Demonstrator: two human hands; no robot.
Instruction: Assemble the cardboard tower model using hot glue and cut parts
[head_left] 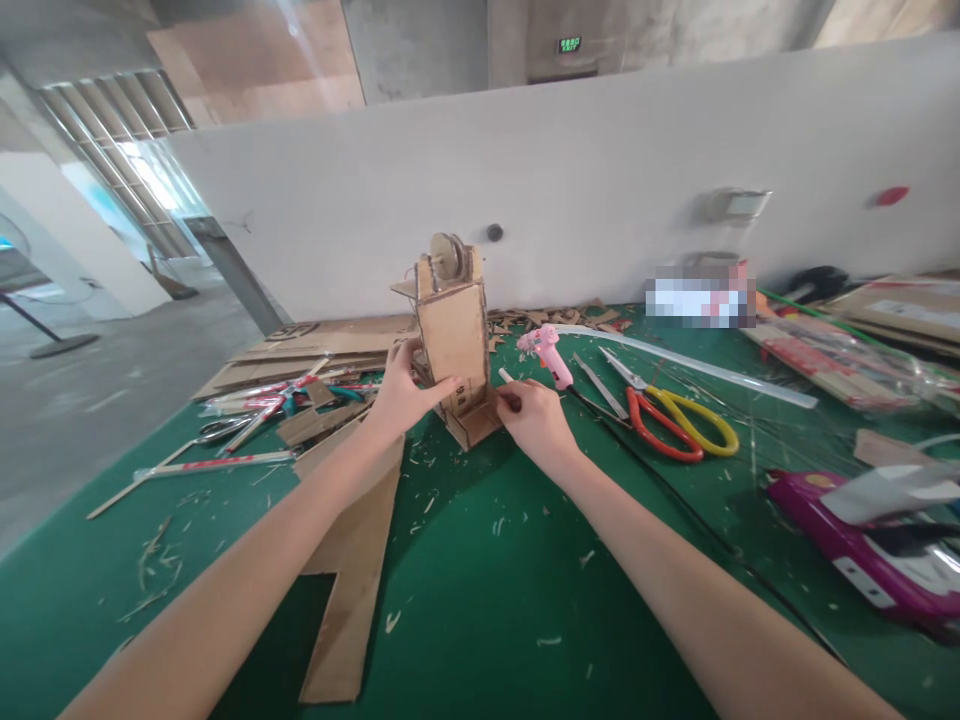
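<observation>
An upright cardboard structure [454, 345] with a round cardboard wheel [448, 257] at its top stands on the green table [480, 590]. My left hand [410, 388] grips its left side, the thumb across the front face and the fingers partly hidden behind. At the lower right edge, my right hand [531, 408] is closed in a pinch, and a short white stick end shows just above its fingers. What exactly the right fingertips hold is too small to tell. Just beyond that hand lies a pink glue gun [553, 358].
Scissors with red and yellow handles [679, 425] lie right of centre. A cut cardboard sheet [360, 560] is in front at left. Wrapped sticks [225, 459] and cardboard scraps lie left. A purple device [847, 545] sits at right. Behind rises a white panel [570, 190].
</observation>
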